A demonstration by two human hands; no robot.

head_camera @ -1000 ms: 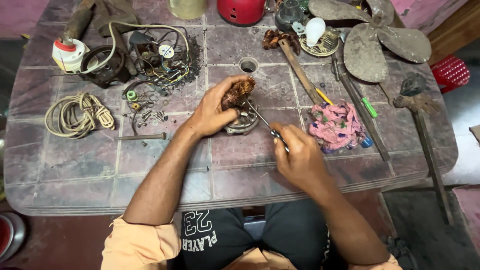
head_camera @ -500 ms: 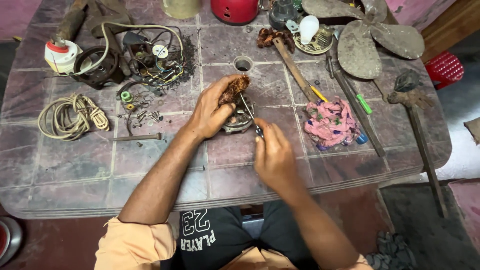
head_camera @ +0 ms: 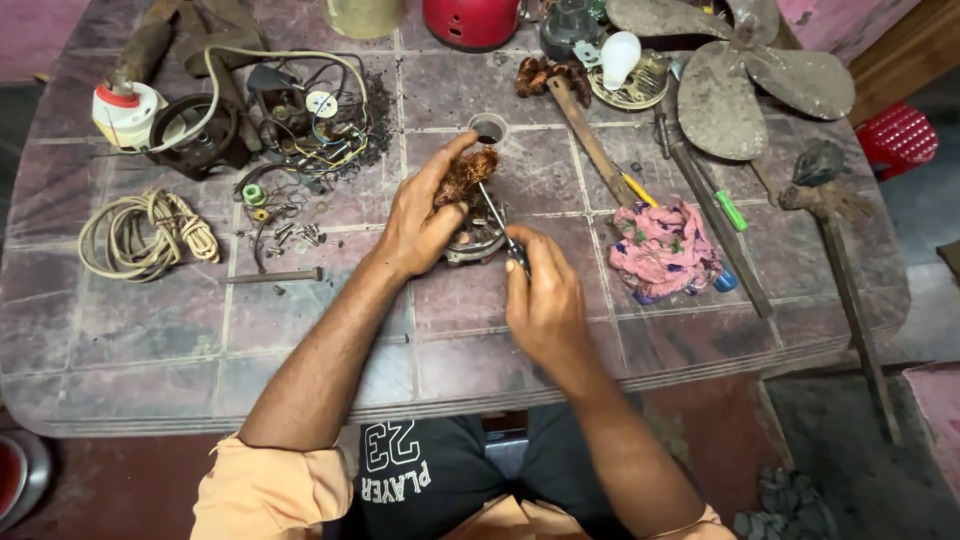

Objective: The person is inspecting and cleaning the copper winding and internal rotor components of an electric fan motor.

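Observation:
My left hand (head_camera: 420,220) grips a round metal motor stator (head_camera: 478,235) on the table and pinches its tangle of copper winding wire (head_camera: 465,175). A thin screwdriver (head_camera: 497,222) is gripped in my right hand (head_camera: 545,300), and its shaft points up and left into the stator beside the copper wire. Both hands meet at the middle of the table.
A pink rag (head_camera: 662,248) lies right of the hands, with a dusty fan blade (head_camera: 735,75) and long tools behind it. A coiled cord (head_camera: 145,232), loose screws (head_camera: 290,235), wired parts (head_camera: 300,120) and a white bulb (head_camera: 618,55) lie on the tiled table (head_camera: 150,340).
My right hand has moved left and closer to the stator, bringing the screwdriver more upright into it. My left hand keeps its hold on the copper wire.

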